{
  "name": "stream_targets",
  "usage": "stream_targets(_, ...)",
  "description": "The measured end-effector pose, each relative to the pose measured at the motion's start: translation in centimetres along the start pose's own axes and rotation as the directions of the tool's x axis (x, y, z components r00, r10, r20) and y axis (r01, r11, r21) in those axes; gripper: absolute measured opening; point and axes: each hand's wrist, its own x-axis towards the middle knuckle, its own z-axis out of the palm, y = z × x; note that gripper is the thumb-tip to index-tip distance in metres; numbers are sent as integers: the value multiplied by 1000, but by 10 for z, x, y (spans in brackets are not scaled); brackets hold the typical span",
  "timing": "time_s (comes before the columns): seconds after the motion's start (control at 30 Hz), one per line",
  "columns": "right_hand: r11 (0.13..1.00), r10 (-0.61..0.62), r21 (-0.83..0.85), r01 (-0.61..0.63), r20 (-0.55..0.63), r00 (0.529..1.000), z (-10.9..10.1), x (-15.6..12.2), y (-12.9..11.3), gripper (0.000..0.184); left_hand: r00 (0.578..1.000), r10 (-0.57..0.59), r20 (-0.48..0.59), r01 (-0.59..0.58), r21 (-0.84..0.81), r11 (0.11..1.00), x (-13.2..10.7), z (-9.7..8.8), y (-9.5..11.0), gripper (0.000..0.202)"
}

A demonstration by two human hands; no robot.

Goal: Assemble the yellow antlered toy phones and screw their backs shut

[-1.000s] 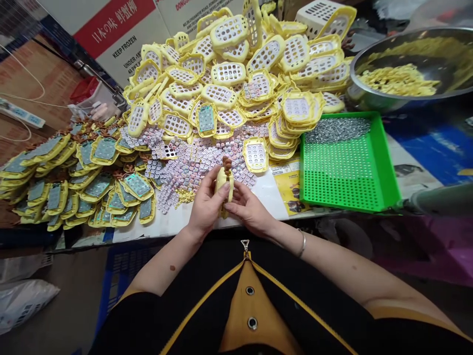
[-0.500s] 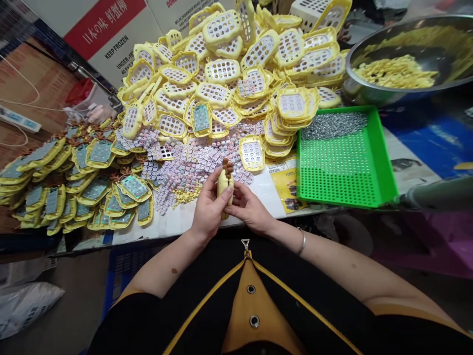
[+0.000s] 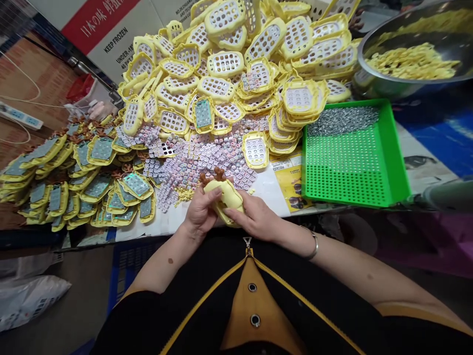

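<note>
Between both hands, close to the table's front edge, is a yellow toy phone casing (image 3: 232, 195) with brown antlers at its far end. My left hand (image 3: 201, 209) grips its left side, thumb lying on top. My right hand (image 3: 254, 214) is closed round the right side, fingers pressed against the near end. The casing's smooth face is turned up; its underside is hidden. Just beyond the hands lie many small pale purple key pieces (image 3: 207, 158) and some tiny yellow parts (image 3: 185, 195).
Yellow casing halves with white perforated panels (image 3: 225, 61) are heaped at the back. Stacked halves with circuit boards (image 3: 101, 148) lie left. A green tray (image 3: 347, 172) holds screws (image 3: 343, 122) at right, below a metal bowl (image 3: 391, 81) of yellow pieces.
The casing has turned from standing on edge to lying with its smooth face up. Both hands have shifted their hold with it, and the left has moved slightly left. The camera view has shifted slightly.
</note>
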Motion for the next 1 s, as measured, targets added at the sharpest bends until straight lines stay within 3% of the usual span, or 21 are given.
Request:
stream_targets(0.13, 986, -64, -150, 67, 24, 998, -2, -4, -7, 36, 998, -24, 57, 23, 25, 999, -4, 0, 1, 42)
stream_targets(0.23, 965, -161, -205, 167, 45, 986, -3, -5, -8, 35, 997, 57, 54, -59, 32, 998, -6, 1, 4, 37)
stream_targets(0.33, 963, -161, -213, 162, 24, 987, -3, -4, -5, 39, 994, 103, 20, -104, 38, 994, -5, 4, 4, 38)
stream_targets(0.47, 980, -87, -188, 71, -75, 993, -2, -3, 3, 52, 984, 179, -9, -178, 83, 981, -3, 7, -1, 44)
stream_targets(0.57, 994, -67, -98, 53, -143, 987, -1, -4, 10, 51, 964, 258, 62, -264, 139, 954, -3, 6, -6, 45)
stream_targets(0.77, 987, -160, -55, 150, -288, 944, 8, -8, 13, 33, 902, 404, 152, -431, 270, 861, -3, 4, -12, 36)
stream_targets(0.9, 972, -214, 21, 234, -330, 919, 12, -7, 17, 35, 839, 456, 298, -536, 306, 787, -6, 9, -10, 41)
stream_targets(1.0, 967, -192, 99, 235, -324, 926, 10, -5, 24, 39, 848, 424, 317, -523, 378, 764, -10, 7, -8, 44)
